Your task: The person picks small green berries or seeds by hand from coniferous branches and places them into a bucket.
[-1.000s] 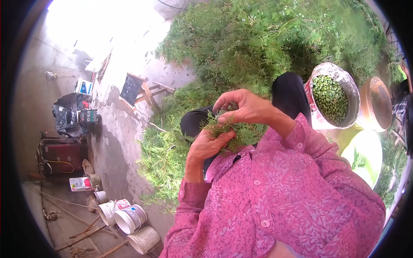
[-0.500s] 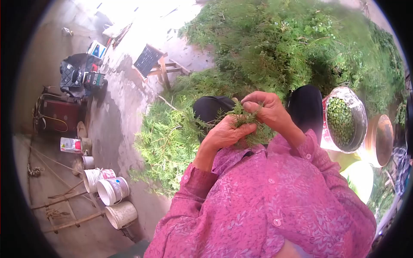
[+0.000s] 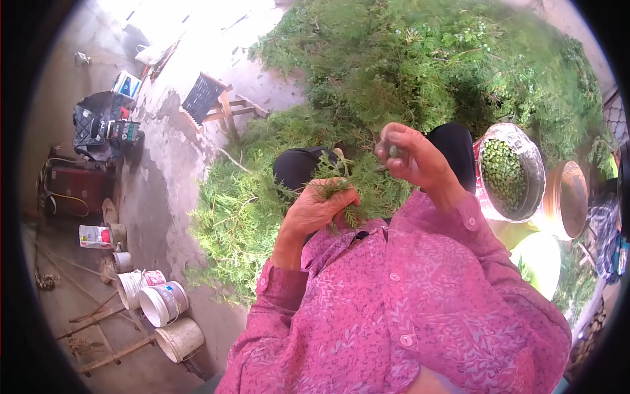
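Observation:
My left hand (image 3: 319,209) is closed round a leafy evergreen sprig (image 3: 351,172), whose green tips stick out above and below the fingers. To its right and a little higher, my right hand (image 3: 415,157) is curled, apart from the sprig. Between its fingers shows a small grey-green cone (image 3: 395,151), slightly blurred. A bucket (image 3: 535,187) at my right holds many small green cones (image 3: 502,174) of similar look. Cut evergreen branches (image 3: 374,72) are heaped in front of me and beside my knees.
Right of the cone bucket stands a tan bucket (image 3: 569,197), with a bright yellow-green container (image 3: 538,262) nearer me. At left are several white buckets (image 3: 164,304), a wooden ladder (image 3: 105,335), a dark red box (image 3: 77,190) and a black bag (image 3: 98,125). A small stool (image 3: 205,98) stands ahead.
My right hand has come away from the sprig, up and to the right, with a small cone in its fingers. My left hand still grips the sprig. The view has shifted slightly.

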`<state>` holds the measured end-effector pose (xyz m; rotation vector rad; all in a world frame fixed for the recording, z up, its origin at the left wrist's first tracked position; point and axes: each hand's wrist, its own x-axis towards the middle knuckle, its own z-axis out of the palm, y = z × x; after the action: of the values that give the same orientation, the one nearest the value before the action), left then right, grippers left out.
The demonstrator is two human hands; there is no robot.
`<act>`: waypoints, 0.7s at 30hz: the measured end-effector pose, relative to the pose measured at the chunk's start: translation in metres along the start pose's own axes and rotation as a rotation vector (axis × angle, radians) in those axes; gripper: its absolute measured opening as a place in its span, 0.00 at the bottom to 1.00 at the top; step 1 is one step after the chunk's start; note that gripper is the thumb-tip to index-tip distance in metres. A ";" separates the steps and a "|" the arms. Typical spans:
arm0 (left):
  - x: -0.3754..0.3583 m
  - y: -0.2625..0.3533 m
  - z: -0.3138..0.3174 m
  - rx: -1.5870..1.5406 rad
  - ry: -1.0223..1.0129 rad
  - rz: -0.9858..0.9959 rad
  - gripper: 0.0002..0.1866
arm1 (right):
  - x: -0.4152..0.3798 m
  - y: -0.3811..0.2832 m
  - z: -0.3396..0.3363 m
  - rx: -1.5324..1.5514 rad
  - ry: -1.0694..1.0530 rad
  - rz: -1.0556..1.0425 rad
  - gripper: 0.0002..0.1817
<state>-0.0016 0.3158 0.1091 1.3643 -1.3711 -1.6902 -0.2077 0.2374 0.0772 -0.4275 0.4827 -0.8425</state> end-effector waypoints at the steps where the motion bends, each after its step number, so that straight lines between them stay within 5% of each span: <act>1: 0.002 0.000 0.002 0.002 -0.005 0.001 0.07 | -0.007 -0.003 0.008 -0.072 -0.067 0.025 0.03; 8: 0.010 0.000 0.011 -0.017 0.012 -0.017 0.06 | -0.015 0.015 0.019 -0.359 -0.179 0.026 0.05; 10: 0.011 -0.002 0.011 -0.015 0.021 0.006 0.05 | -0.018 0.013 0.028 -0.749 -0.119 -0.142 0.06; 13: 0.015 -0.007 0.013 -0.029 0.051 0.046 0.06 | -0.015 0.021 0.027 -0.887 -0.206 -0.410 0.07; 16: 0.020 -0.017 0.013 0.064 0.068 0.164 0.05 | -0.021 0.015 0.033 -1.130 -0.112 -0.425 0.07; 21: 0.020 0.003 0.019 0.294 0.107 0.180 0.06 | -0.021 0.018 0.028 -1.080 -0.050 -0.498 0.06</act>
<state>-0.0263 0.3045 0.1037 1.4165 -1.6745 -1.3183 -0.1936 0.2692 0.0955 -1.6071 0.7834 -0.9900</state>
